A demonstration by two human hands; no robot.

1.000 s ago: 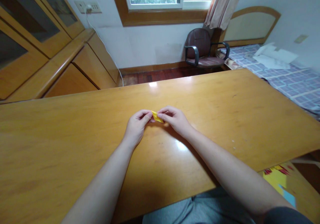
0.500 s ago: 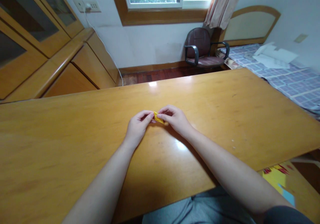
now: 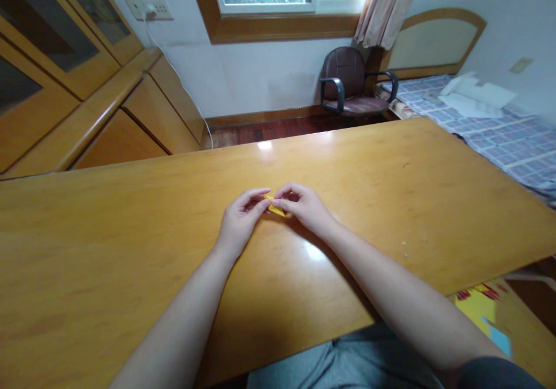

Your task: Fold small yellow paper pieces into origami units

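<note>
A small piece of folded yellow paper (image 3: 276, 209) is held between my two hands, a little above the wooden table (image 3: 130, 250). My left hand (image 3: 244, 212) pinches its left side, the thumb lying over it and the index finger stretched along its far edge. From the other side, my right hand (image 3: 304, 206) grips the piece between thumb and bent fingers. The fingertips of both hands nearly meet and cover much of the paper, so its full shape is hidden.
Beyond the table's far edge stands a brown armchair (image 3: 347, 82). A bed (image 3: 521, 140) with a checked cover lies at the right, white sheets (image 3: 475, 96) on it. Wooden cabinets (image 3: 117, 111) line the left wall. A yellow printed surface (image 3: 482, 314) shows at the lower right.
My left thumb has slid right over the yellow paper and now covers more of it, with the left index finger straighter. My right hand has hardly moved.
</note>
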